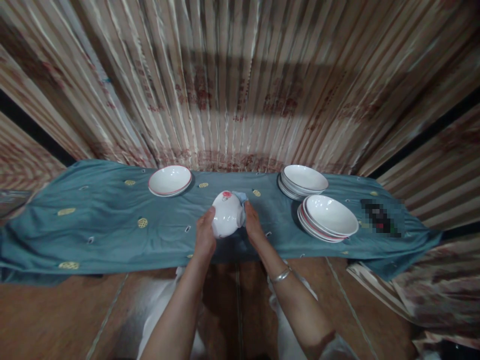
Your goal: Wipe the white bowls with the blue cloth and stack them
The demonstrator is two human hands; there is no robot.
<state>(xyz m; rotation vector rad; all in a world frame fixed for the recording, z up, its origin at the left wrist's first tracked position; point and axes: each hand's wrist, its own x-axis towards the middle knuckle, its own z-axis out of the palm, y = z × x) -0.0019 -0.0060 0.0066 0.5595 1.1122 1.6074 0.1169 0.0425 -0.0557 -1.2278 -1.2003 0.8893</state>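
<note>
A person's two bare hands work over a long surface (112, 225) draped in teal fabric with a yellow pineapple pattern. Between them, held over the near middle part, is a white bowl (225, 220) with a red flower on its outer wall; it is tipped so that its foot points toward the right hand. The left hand (206, 234) grasps the bowl's left side. The right hand (252, 222), with a silver bracelet (281, 275) on that forearm, has its fingers closed around a light-blue cloth (240, 196) against the bowl near the foot; the exact finger contact is partly hidden.

The step in hand looks like wiping the bowl's outside. The next move seems to call for a firm left grip and light, even pressure from the cloth, perhaps with a turn of the bowl to reach other parts.

Farther back on the left sits a red-rimmed dish (170, 180). To the right are two stacks, a rear stack (303, 178) and a front stack (329, 217), with a blurred-out dark item (381, 218) beyond them. A pleated curtain (225, 100) hangs behind.
</note>
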